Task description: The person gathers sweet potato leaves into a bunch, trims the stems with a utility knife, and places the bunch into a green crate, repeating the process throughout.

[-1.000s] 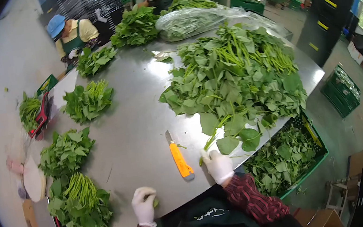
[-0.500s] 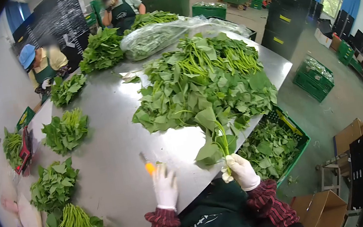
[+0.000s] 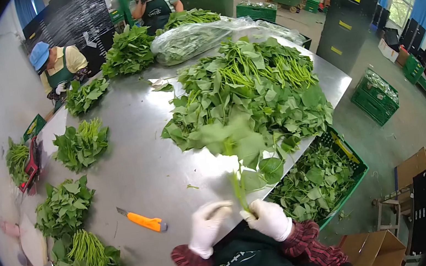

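Note:
My right hand (image 3: 269, 220), in a white glove, pinches the lower ends of a few leafy green stems (image 3: 240, 190) at the table's near edge. Their leaves point away from me and are partly blurred. Just left of the stems is my left hand (image 3: 209, 227), also gloved, its fingers bent toward them and thumb apart, with nothing visible in it. An orange-handled knife (image 3: 146, 221) lies on the metal table (image 3: 139, 161), left of my left hand. Beyond my hands spreads a large pile of leafy greens (image 3: 251, 93).
Several bunches of greens (image 3: 81, 145) line the table's left side. A green crate (image 3: 361, 173) of leaves stands by the right edge. A plastic bag of greens (image 3: 190, 42) lies at the back. Two co-workers (image 3: 60, 68) are beyond the table; black crates (image 3: 351, 0) stand stacked at right.
My left hand has come away from the orange-handled knife, which now lies uncovered farther left, and moved right toward the stems. My right hand has shifted left with the stems.

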{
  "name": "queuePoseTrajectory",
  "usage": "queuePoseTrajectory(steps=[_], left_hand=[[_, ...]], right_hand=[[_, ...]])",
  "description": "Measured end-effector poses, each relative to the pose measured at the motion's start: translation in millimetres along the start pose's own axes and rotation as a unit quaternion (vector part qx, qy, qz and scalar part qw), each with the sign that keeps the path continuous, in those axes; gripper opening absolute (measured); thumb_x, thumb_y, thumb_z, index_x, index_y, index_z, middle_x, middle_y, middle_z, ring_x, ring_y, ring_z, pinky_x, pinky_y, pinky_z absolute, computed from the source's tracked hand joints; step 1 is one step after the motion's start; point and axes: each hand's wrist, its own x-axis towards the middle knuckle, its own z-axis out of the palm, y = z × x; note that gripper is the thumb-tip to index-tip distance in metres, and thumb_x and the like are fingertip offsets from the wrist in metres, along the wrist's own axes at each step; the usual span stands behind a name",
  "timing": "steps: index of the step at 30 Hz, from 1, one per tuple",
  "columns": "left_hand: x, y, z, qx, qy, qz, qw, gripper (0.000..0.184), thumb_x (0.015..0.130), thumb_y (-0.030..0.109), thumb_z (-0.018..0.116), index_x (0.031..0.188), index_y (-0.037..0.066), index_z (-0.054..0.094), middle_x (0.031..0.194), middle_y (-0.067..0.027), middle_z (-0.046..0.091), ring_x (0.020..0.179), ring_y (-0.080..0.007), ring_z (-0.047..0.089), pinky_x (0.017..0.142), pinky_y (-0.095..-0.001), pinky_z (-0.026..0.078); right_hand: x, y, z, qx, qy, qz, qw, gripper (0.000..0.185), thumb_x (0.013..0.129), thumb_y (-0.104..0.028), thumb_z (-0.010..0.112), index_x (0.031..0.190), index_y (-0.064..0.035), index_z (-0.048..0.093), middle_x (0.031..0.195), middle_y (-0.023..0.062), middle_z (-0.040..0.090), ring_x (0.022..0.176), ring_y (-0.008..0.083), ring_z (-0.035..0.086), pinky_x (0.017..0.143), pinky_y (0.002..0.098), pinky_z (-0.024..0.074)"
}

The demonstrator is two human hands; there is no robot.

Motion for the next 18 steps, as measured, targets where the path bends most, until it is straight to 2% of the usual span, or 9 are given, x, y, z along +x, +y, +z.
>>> queuePoseTrajectory(steps=[2, 3, 5, 6, 7, 11, 13, 16, 18], left_hand=[[3.1, -4.4, 23.5, -0.058, -0.003, -0.067, 0.996, 0.012, 0.082, 0.007, 0.062, 0.089, -0.002, 0.065, 0.08, -0.0031, 0.062, 0.071, -0.0088, 0.056, 0.065, -0.0227, 0.045], [4.5, -1.5, 30.0, -0.101, -0.009, -0.097, 0.99, 0.012, 0.083, 0.008, 0.062, 0.089, -0.002, 0.065, 0.078, -0.0024, 0.061, 0.069, -0.0077, 0.056, 0.062, -0.0217, 0.045], [5.9, -0.1, 30.0, -0.119, -0.03, -0.083, 0.989, 0.011, 0.083, 0.006, 0.06, 0.09, -0.002, 0.064, 0.078, -0.0033, 0.062, 0.068, -0.0092, 0.056, 0.063, -0.0227, 0.046], [3.2, -3.5, 31.2, -0.239, -0.045, -0.126, 0.962, 0.013, 0.084, 0.007, 0.06, 0.091, -0.003, 0.063, 0.077, -0.0036, 0.061, 0.067, -0.0101, 0.056, 0.064, -0.0232, 0.046], [2.8, -13.6, 32.5, -0.257, -0.049, -0.152, 0.953, 0.013, 0.085, 0.009, 0.059, 0.092, -0.002, 0.063, 0.076, -0.0039, 0.06, 0.067, -0.011, 0.056, 0.062, -0.0238, 0.046], [-8.5, -30.7, 37.1, -0.185, -0.102, -0.112, 0.971, 0.016, 0.087, 0.013, 0.057, 0.093, -0.001, 0.061, 0.08, -0.0062, 0.061, 0.069, -0.0133, 0.056, 0.062, -0.0252, 0.044], [-9.3, -30.7, 41.4, -0.297, -0.053, -0.097, 0.949, 0.019, 0.088, 0.017, 0.056, 0.092, -0.001, 0.061, 0.082, -0.0073, 0.06, 0.071, -0.0151, 0.055, 0.065, -0.0266, 0.044], [-7.5, -29.5, 41.2, -0.384, -0.012, -0.071, 0.92, 0.023, 0.09, 0.02, 0.055, 0.09, -0.003, 0.058, 0.084, -0.0084, 0.059, 0.075, -0.0162, 0.055, 0.07, -0.0291, 0.046], [-2.2, -44.9, 30.1, -0.387, 0.041, -0.02, 0.921, 0.025, 0.091, 0.024, 0.054, 0.087, -0.001, 0.057, 0.084, -0.0082, 0.058, 0.078, -0.0177, 0.055, 0.075, -0.0323, 0.045]], right_hand=[[-3.3, 1.7, 9.4, -0.014, -0.02, -0.073, 0.997, 0.021, 0.08, -0.026, 0.062, 0.076, -0.0076, 0.054, 0.068, 0.0146, 0.056, 0.058, 0.0333, 0.057, 0.054, 0.0423, 0.0468], [-5.6, 1.3, 11.8, -0.017, 0.011, -0.099, 0.995, 0.024, 0.083, -0.029, 0.062, 0.077, -0.0069, 0.054, 0.062, 0.011, 0.055, 0.053, 0.0265, 0.058, 0.052, 0.0371, 0.0464], [-5.6, -16.7, -13.8, 0.233, -0.131, 0.164, 0.95, 0.029, 0.084, -0.034, 0.061, 0.078, -0.006, 0.054, 0.059, 0.0035, 0.056, 0.051, 0.0151, 0.055, 0.048, 0.0294, 0.0432], [-5.4, 7.3, -3.1, 0.337, -0.187, 0.203, 0.9, 0.034, 0.087, -0.039, 0.058, 0.079, -0.0059, 0.055, 0.059, -0.0008, 0.056, 0.051, 0.007, 0.052, 0.045, 0.0215, 0.0385], [-5.8, 16.5, -8.5, 0.455, -0.222, 0.224, 0.833, 0.032, 0.089, -0.037, 0.055, 0.086, -0.0059, 0.058, 0.065, 0.0004, 0.06, 0.05, 0.0058, 0.052, 0.043, 0.0174, 0.0363], [-11.1, 23.0, -14.3, 0.53, -0.271, 0.249, 0.764, 0.029, 0.092, -0.032, 0.052, 0.093, -0.0042, 0.061, 0.076, 0.0018, 0.064, 0.046, 0.0052, 0.051, 0.041, 0.0167, 0.037], [-14.7, 12.0, -15.1, 0.522, -0.132, 0.281, 0.795, 0.027, 0.093, -0.029, 0.051, 0.093, -0.0028, 0.06, 0.075, 0.0038, 0.064, 0.044, 0.0066, 0.051, 0.04, 0.017, 0.0377], [-11.0, 33.2, -14.6, 0.511, 0.157, 0.202, 0.82, 0.024, 0.093, -0.024, 0.051, 0.084, -0.0021, 0.056, 0.069, 0.0107, 0.064, 0.041, 0.0096, 0.051, 0.038, 0.02, 0.0382], [-2.5, 58.3, -45.9, 0.483, 0.292, 0.225, 0.794, 0.031, 0.094, -0.028, 0.047, 0.078, -0.0024, 0.054, 0.062, 0.0112, 0.062, 0.039, 0.0086, 0.047, 0.037, 0.0203, 0.0358]])
